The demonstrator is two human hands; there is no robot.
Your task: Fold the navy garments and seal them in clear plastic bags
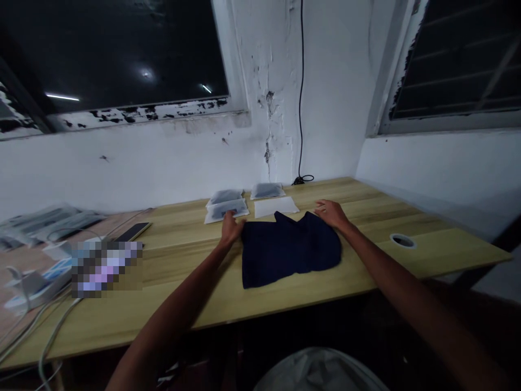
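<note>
A dark navy piece of cloth (285, 250), perhaps a folded garment, lies spread on the wooden table in front of me. Its left side is fairly straight, the right side is rounded, and the far edge rises in uneven points. My left hand (231, 229) is at the cloth's far left corner, thumb and fingers apart, the thumb by the edge. At the far right edge, my right hand (331, 213) has its fingers stretched leftward, with the thumb side close to the fabric. Just beyond the cloth lies a flat white packet (277, 207).
Frosted packets with dark contents (267, 190) lie near the wall, two more (226, 209) behind my left hand. At left are a phone (133, 232), a power strip with cables (35, 293) and piled plastic bags (49, 222). A round cable hole (403, 241) is at right.
</note>
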